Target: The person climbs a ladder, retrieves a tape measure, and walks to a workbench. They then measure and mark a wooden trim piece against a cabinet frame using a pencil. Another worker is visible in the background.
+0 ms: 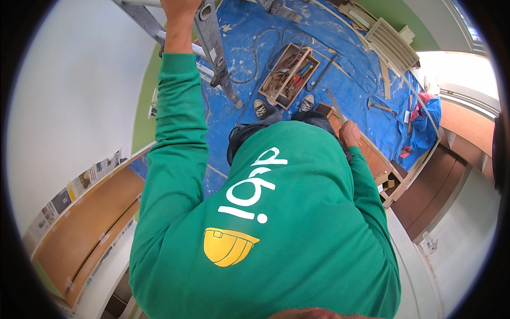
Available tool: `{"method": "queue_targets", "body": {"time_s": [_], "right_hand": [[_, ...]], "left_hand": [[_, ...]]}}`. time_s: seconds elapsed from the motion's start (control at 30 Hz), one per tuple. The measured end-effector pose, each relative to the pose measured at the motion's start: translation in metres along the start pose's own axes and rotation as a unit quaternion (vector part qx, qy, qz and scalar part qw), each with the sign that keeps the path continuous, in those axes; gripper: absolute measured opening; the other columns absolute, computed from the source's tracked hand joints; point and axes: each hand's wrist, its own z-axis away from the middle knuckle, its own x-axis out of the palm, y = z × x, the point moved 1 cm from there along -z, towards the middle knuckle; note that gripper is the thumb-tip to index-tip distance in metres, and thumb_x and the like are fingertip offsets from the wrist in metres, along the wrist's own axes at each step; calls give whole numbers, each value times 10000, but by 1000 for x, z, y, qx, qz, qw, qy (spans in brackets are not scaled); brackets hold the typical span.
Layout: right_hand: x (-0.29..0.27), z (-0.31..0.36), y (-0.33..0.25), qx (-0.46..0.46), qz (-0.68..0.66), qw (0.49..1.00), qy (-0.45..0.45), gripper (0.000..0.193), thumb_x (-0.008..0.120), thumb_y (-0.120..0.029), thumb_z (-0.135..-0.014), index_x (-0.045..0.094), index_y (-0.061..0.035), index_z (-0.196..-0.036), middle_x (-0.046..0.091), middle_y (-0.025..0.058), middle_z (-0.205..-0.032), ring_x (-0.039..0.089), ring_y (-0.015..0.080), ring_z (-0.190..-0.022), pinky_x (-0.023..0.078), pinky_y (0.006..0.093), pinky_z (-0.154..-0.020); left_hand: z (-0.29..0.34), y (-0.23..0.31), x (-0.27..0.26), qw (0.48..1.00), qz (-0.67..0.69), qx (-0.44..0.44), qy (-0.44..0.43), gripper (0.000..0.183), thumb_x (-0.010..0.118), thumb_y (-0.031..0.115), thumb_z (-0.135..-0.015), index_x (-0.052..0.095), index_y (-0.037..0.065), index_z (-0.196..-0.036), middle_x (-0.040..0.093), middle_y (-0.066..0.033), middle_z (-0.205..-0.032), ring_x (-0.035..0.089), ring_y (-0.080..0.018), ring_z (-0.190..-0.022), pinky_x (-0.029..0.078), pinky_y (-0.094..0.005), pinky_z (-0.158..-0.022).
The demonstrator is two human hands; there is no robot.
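My left hand is at the upper edge, beside the rail of a grey metal stepladder. Its fingers are cut off by the edge, so I cannot see whether it grips anything. Low at my right side, my right hand is closed around a thin, light-brown strip that points away from me. Part of that strip is hidden in the hand. Just below this hand is a brown wooden cabinet or board. Beyond my shoes stands an open wooden toolbox with several hand tools inside.
A stained blue tarp covers the floor. On it lie a hammer, a dark bar and a looped grey cable. A louvred panel and boards lean at the far right. Wooden panels stand along the left wall.
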Motion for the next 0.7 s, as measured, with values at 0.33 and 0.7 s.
{"method": "queue_targets", "body": {"time_s": [0.33,0.7], "right_hand": [[-13,-5,-13,53,-1,996,-77,259,667,-183,-915,801,32,-968,763,328,-1016,753,507,-988,613,570,-854],[-10,-7,-4,-3,11,999,-32,256,634,-177,-916,770,33,-861,754,333,-967,741,522,-926,593,591,-824]], "left_hand": [[-1,-3,-2,1000,-6,9,0,427,781,356,-1021,757,-7,-1245,819,-167,-1094,777,-241,-1010,584,-355,-918],[0,-6,0,1000,8,8,19,453,793,373,-1002,754,-5,-1249,812,-192,-1125,786,-301,-1051,589,-374,-926]]}}
